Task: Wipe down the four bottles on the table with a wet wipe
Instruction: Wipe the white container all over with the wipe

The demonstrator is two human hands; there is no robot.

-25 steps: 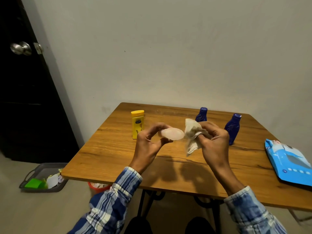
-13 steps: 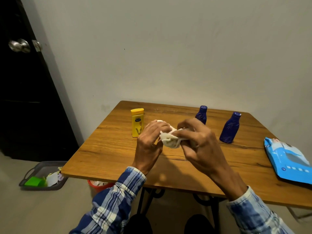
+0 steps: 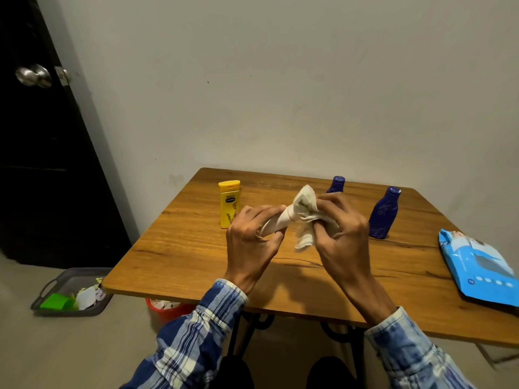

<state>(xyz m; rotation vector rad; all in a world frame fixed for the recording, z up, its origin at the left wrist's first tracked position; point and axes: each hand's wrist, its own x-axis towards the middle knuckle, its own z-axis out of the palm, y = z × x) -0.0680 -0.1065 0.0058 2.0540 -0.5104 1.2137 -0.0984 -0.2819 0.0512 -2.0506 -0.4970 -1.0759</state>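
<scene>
1. While the left hand (image 3: 252, 237) closes around a small pale plastic bottle (image 3: 276, 224) above the table's middle, it looks light and slippery; grip its body.
2. The right hand's fingers (image 3: 334, 220) pinch the soft white wet wipe (image 3: 304, 211) over its top.

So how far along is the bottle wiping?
Midway at most. The left hand holds a pale bottle while the right hand rubs it with the wipe. The yellow bottle and two blue bottles stand untouched; whether they're already wiped is unclear.
</scene>
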